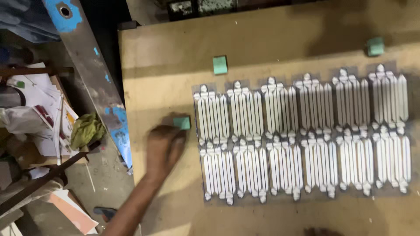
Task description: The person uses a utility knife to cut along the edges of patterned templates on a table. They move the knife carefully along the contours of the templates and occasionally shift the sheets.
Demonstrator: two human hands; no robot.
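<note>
My left hand [164,146] reaches across the left part of a tan wooden board [271,39]. Its fingers are closed on a small green block [183,123], which sits on the board just left of the white pieces. Two rows of white, ribbed, ornamental cut-outs [302,135] lie side by side across the board's middle, several in each row. A second green block [220,64] sits above the left end of the rows, and a third [375,46] is at the far right. A dark sliver at the bottom edge [321,231] may be my right hand; it is too cropped to read.
A grey metal beam with blue paint patches [94,74] runs along the board's left edge. Beyond it lie papers [43,100], a crumpled green rag [87,129] and rusty bars [43,177] on a cluttered floor.
</note>
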